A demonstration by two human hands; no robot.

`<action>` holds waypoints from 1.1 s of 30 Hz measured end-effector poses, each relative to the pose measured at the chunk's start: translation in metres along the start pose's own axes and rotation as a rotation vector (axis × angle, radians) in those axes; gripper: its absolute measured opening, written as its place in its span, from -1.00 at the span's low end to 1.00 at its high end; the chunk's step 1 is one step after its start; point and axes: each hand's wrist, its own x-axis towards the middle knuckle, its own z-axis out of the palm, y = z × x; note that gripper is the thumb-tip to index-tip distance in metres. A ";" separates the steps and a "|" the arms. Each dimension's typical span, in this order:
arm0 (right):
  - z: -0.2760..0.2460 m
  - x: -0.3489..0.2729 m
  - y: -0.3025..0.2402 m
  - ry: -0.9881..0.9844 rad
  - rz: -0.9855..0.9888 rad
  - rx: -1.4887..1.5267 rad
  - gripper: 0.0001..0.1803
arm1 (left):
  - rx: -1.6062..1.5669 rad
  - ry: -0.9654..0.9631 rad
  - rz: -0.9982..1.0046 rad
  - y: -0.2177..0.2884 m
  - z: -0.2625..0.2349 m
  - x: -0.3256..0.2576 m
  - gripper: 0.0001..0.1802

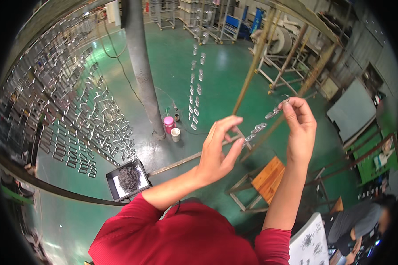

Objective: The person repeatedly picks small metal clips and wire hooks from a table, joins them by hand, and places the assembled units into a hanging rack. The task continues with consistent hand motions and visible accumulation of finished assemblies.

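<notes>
Green workshop floor (168, 57); strung metal loops (197, 101) hanging at centre and left, apparently done. One loose strand (258, 128) slanting before me: right hand (301, 126), fingertips pinching its upper end; left hand (219, 150), thumb and fingers wide, contact unclear. Remaining, presumably: this strand, plus dark wiry pieces (129, 179), black tray (112, 176).

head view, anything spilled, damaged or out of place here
Nothing plainly stands out. The dark pile sits within its black tray, the pink container and white cup stand upright, and the right hand pinches a strand of metal pieces. Fine damage would be too small to tell.
</notes>
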 end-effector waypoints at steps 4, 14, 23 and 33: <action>0.011 0.053 0.005 -0.080 -0.071 0.074 -0.89 | 0.095 0.031 -0.024 -0.003 -0.027 -0.019 -0.57; 0.066 0.178 0.014 -0.130 -0.120 0.341 -0.80 | 0.249 0.094 -0.175 0.001 -0.056 -0.058 -0.70; 0.107 0.227 0.008 -0.109 -0.121 0.388 -0.81 | 0.297 0.182 -0.134 -0.002 -0.068 -0.050 -0.75; 0.100 0.228 0.039 -0.145 -0.124 0.331 -0.80 | 0.230 0.451 0.132 -0.052 -0.098 0.219 -0.75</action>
